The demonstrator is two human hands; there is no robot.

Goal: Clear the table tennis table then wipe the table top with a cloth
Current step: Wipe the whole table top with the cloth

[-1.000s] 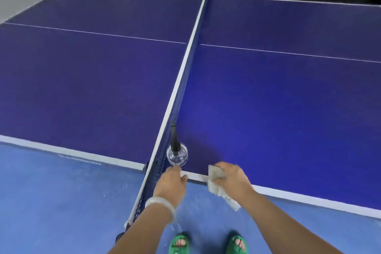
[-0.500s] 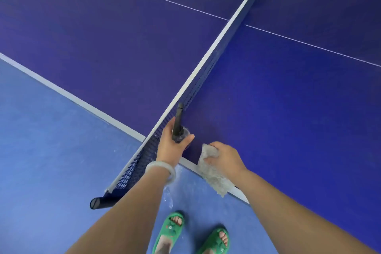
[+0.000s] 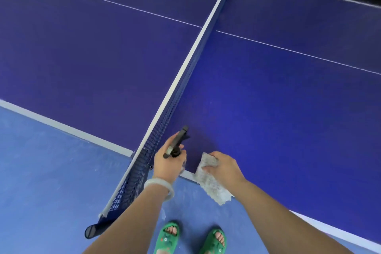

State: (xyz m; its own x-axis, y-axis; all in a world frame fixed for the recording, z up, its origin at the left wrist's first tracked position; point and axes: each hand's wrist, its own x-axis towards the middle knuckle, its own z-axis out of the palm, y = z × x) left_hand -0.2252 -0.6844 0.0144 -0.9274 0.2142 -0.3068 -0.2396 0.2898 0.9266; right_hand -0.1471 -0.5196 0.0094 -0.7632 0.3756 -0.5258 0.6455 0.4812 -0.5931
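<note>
The cloth [image 3: 208, 179], pale and crumpled, lies across the near edge of the tabletop [image 3: 268, 99], just right of the net [image 3: 181, 72]. Its upper end sits on the blue surface and its lower end hangs past the white border over the floor [image 3: 41, 171]. Its long axis therefore runs from the tabletop back toward the person, roughly square to that edge. The right hand [image 3: 224, 166] covers the upper end, its fingers [image 3: 207, 169] curled down and gripping the fabric against the tabletop.

Just beside it, closer to the net, the left hand [image 3: 167, 161] wraps its fingers round a spray bottle [image 3: 177, 143]. The black trigger head tilts up and away, so the nozzle points out over the surface ahead of the cloth. The clear body is mostly hidden in the palm.

From the right fingers, the surface to be wiped spreads away toward the far edge and off to the right. A wiping stroke would likely push forward and rightward, first drawing the hanging end up onto the tabletop. The right hand is the nearer one for that. No loose items show on the visible part of the tabletop.
</note>
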